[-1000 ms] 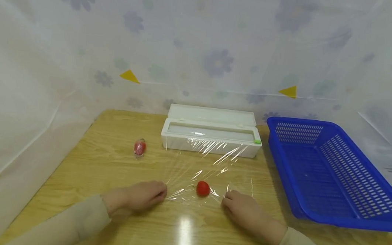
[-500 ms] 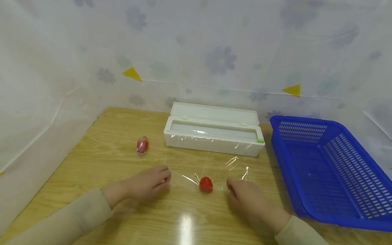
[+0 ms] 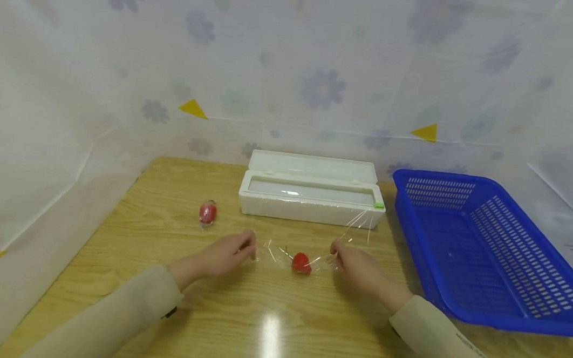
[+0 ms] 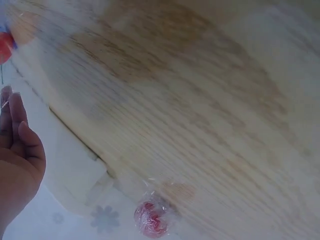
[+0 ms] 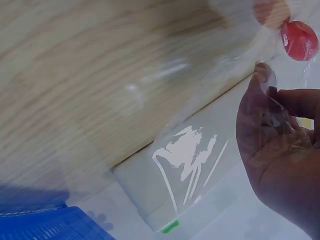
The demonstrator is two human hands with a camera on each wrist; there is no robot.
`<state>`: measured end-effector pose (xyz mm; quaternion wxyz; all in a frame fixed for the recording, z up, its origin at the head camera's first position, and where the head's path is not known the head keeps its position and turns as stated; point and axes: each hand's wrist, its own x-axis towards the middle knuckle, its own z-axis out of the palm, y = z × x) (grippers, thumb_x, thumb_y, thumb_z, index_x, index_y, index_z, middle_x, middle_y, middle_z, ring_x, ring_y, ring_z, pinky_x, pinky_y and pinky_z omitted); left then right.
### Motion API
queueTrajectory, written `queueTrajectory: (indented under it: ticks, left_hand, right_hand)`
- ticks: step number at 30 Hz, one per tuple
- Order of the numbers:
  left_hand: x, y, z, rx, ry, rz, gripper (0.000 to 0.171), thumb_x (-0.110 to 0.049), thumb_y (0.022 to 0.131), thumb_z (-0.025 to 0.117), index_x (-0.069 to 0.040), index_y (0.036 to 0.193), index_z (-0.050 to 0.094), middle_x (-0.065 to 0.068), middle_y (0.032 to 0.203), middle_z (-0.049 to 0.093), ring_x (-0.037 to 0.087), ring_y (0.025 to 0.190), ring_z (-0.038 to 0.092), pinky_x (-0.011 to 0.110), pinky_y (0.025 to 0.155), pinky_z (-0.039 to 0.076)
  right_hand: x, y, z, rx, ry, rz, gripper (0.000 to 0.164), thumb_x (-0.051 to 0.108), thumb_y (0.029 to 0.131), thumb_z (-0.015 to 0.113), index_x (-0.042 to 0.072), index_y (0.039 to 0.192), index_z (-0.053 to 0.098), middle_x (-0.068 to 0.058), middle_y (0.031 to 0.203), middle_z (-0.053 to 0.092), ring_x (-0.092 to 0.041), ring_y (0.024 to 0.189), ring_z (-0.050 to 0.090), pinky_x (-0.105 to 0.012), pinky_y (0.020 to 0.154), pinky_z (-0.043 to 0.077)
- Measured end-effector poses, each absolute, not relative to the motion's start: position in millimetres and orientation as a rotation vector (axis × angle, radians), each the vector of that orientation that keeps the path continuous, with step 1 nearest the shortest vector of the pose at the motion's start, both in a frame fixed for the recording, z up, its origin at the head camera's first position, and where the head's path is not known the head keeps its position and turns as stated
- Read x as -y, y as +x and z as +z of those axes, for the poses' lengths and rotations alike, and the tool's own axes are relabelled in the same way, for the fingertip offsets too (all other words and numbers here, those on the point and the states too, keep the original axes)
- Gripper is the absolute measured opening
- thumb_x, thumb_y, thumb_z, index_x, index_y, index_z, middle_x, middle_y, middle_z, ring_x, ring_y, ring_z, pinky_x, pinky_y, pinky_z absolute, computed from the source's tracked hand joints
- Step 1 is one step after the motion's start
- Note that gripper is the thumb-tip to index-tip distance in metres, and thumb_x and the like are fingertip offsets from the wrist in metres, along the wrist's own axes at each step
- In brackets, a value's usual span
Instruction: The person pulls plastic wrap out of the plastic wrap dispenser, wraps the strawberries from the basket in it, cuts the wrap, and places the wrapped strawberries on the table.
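Note:
A sheet of clear cling film [image 3: 280,256] stretches between the two hands near the middle of the table. A small round red fruit [image 3: 301,262] with a thin stem hangs or rests in it; whether it touches the table I cannot tell. My left hand [image 3: 226,253] pinches the film's left side between thumb and fingers. On the other side my right hand [image 3: 359,266] pinches the film, which bunches over its fingers in the right wrist view. Behind them stands a white cling film box [image 3: 309,210], lid raised, with film strands reaching its front right.
A film-wrapped red fruit [image 3: 208,213] lies on the wooden table [image 3: 210,326] at the left. The blue plastic basket [image 3: 462,258] occupies the right side. Flower-patterned sheeting [image 3: 297,66] closes off the back.
Both hands have moved away from me towards the box, with the red fruit shifting the same way. The taut film in front of the box has slackened and gathered.

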<state>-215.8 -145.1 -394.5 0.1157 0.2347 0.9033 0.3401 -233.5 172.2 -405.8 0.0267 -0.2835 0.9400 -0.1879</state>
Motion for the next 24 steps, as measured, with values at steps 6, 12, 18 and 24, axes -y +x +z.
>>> queueTrajectory:
  ticks: [6,12,18,24]
  left_hand:
    - [148.2,-222.3,-401.6,-2.687,0.589,1.009,0.013,-0.014,0.1,0.04,-0.008,0.092,0.049,0.002,0.084,0.064,0.008,0.07,0.053,0.022,0.06,0.045]
    - [142.7,-228.4,-406.9,-2.682,0.395,1.061,0.013,-0.013,0.099,0.041,-0.006,0.092,0.049,0.004,0.08,0.062,0.012,0.067,0.053,0.024,0.056,0.045]
    - [133.5,-232.6,-414.1,-2.809,0.312,0.917,0.009,-0.013,0.096,0.046,-0.009,0.089,0.05,0.001,0.073,0.058,0.011,0.063,0.053,0.024,0.054,0.043]
    - [128.8,-233.1,-418.6,-2.948,0.395,0.661,0.01,-0.013,0.092,0.051,-0.012,0.082,0.051,-0.002,0.067,0.052,0.012,0.06,0.048,0.027,0.054,0.041]
  right_hand:
    - [-181.0,-241.9,-415.8,-2.875,-0.803,-0.647,0.003,0.005,0.089,0.057,0.007,0.088,0.058,-0.001,0.078,0.062,-0.012,0.07,0.054,-0.032,0.066,0.047]
    - [-182.1,-246.4,-418.5,-2.873,-0.782,-0.586,0.011,0.01,0.089,0.058,0.012,0.078,0.058,0.005,0.069,0.055,-0.01,0.065,0.048,-0.029,0.06,0.041]
    - [-177.3,-244.7,-419.6,-2.921,-0.785,-0.431,0.013,0.016,0.087,0.061,0.016,0.074,0.058,0.005,0.065,0.055,-0.011,0.061,0.051,-0.031,0.055,0.041]
    - [-173.3,-242.8,-421.1,-2.969,-0.801,-0.354,0.017,0.015,0.084,0.063,0.018,0.07,0.054,0.005,0.063,0.052,-0.012,0.058,0.048,-0.03,0.052,0.039]
